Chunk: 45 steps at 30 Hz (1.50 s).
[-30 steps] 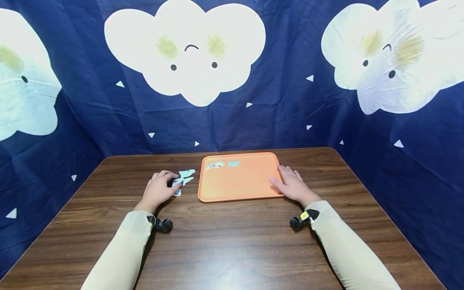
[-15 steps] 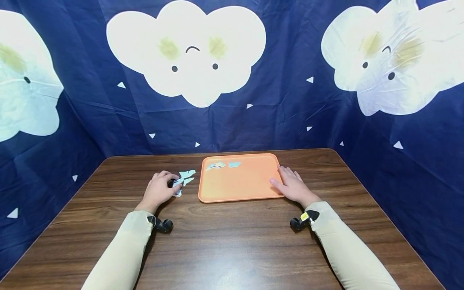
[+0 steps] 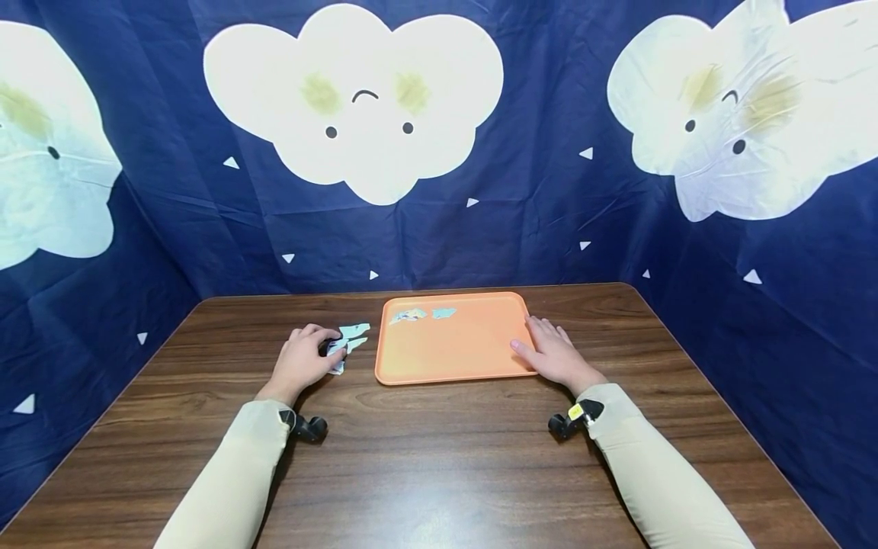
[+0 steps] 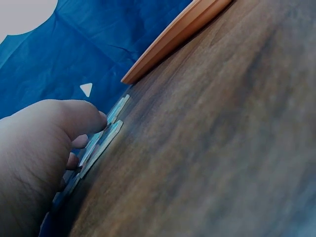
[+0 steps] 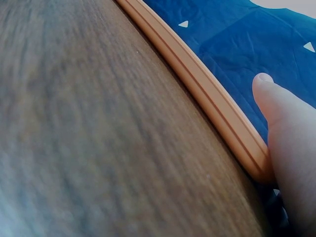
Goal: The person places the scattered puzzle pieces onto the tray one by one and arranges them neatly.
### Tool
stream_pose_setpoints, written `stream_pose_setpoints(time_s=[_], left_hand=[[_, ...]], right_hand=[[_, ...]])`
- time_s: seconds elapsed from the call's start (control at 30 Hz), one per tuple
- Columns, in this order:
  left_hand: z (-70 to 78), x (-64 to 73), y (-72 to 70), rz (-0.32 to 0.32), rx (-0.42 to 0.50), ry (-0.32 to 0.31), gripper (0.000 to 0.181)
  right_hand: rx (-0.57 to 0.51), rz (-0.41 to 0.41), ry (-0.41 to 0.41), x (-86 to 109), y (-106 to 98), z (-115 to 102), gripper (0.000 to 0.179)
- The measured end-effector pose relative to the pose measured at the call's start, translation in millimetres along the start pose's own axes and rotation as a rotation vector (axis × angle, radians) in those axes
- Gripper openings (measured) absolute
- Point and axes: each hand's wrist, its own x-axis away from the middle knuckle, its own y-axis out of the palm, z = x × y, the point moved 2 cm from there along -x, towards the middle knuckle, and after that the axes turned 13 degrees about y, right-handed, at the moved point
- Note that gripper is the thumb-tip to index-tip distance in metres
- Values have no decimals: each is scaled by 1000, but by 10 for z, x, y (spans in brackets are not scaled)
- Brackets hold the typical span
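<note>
"Condition of the left hand?"

"The left hand [image 3: 299, 360] is arched over a cluster of pale-blue flat pieces [image 3: 354, 330] on the wooden table [image 3: 439, 450], just left of the orange tray [image 3: 453, 354]. Fingers bent, thumb apart from the index finger, tips at the pieces. Whether they pinch one, I cannot tell; the hand covers part of the cluster."

"And the right hand?"

"The right hand [image 3: 559, 354] rests at the tray's right edge. Fingers extended and relaxed, along the outer side; thumb laid over the rim. Not clenched."

"Contents of the tray?"

"A multicoloured section [image 3: 408, 314] near the far left corner, one piece or several joined, I cannot say. Beside it, to the right and separated by a narrow gap, a pale-blue piece [image 3: 443, 313]."

"Surroundings?"

"A dark-blue curtain [image 3: 439, 240] printed with white clouds and small triangles, behind the table and on both sides."
</note>
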Motion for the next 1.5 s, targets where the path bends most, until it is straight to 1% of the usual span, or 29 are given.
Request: stream_pose_setpoints(time_s=[0.23, 0.37, 0.53, 0.73, 0.87, 1.03, 1.13, 1.3, 1.5], left_hand=[[55, -25, 13, -7, -2, 17, 41], [53, -28, 8, -4, -12, 14, 43], [52, -45, 23, -7, 0, 6, 45], [43, -168, 67, 0, -2, -35, 45], [28, -245, 98, -20, -10, -79, 48], [28, -301, 103, -47, -26, -124, 49], [24, -317, 107, -59, -31, -137, 47], [24, -344, 108, -53, -26, -141, 45], [13, -348, 112, -59, -25, -148, 44]], right_hand=[[0, 9, -1, 12, -4, -6, 86], [1, 8, -1, 11, 2, -6, 86], [9, 4, 4, 10, 0, 0, 86], [2, 15, 5, 21, -38, 8, 85], [-7, 14, -2, 27, -28, 4, 84], [-15, 12, -6, 35, -16, -17, 84], [-11, 14, -7, 39, -21, -24, 84], [-12, 23, -12, 31, -26, -22, 83], [-7, 11, -6, 29, -20, -19, 84]])
